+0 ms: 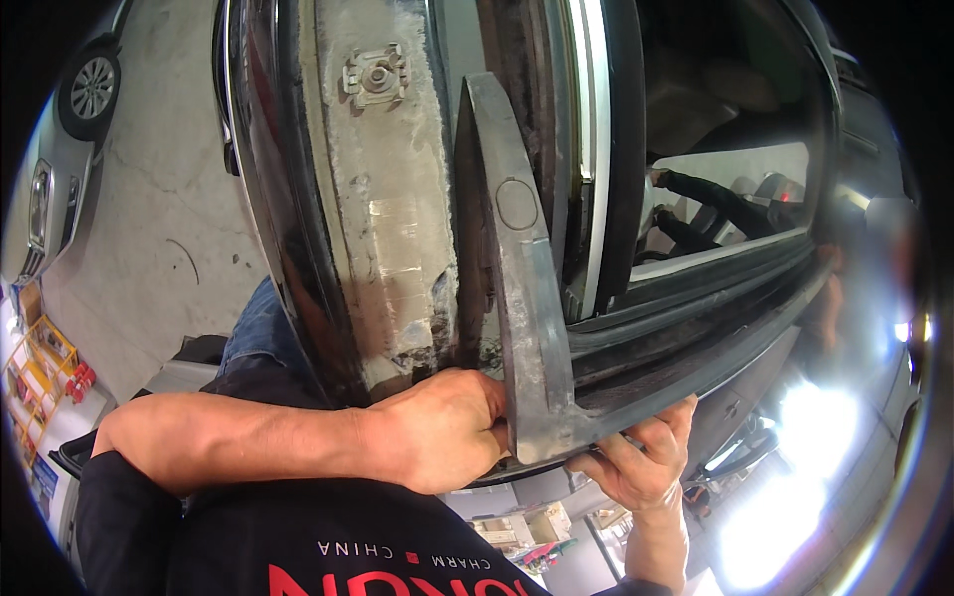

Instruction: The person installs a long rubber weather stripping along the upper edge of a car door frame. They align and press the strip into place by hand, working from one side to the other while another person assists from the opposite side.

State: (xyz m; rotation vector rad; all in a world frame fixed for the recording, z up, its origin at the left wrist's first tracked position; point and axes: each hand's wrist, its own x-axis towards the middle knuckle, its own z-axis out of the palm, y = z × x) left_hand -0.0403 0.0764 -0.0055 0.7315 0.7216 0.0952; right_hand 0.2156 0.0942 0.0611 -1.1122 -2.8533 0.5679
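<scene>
A dark grey, scuffed trim strip (529,288) bends at a corner near me, one leg running away from me and the other off to the right along a car body. An oval mark shows on the leg that runs away. At the corner, my left hand (437,422) is closed against the strip's left side, its fingertips partly hidden behind the edge. My right hand (644,452) grips the strip's lower edge just right of the corner, fingers curled up against it. Left of the strip lies a bare, dirty panel band (393,214) with chipped edges.
A square metal clip (377,76) sits on the far part of the panel band. To the right is a dark window (735,109) with reflections, beside a bright metal strip (596,149). At far left stands a silver car (50,189) near a yellow rack (45,358).
</scene>
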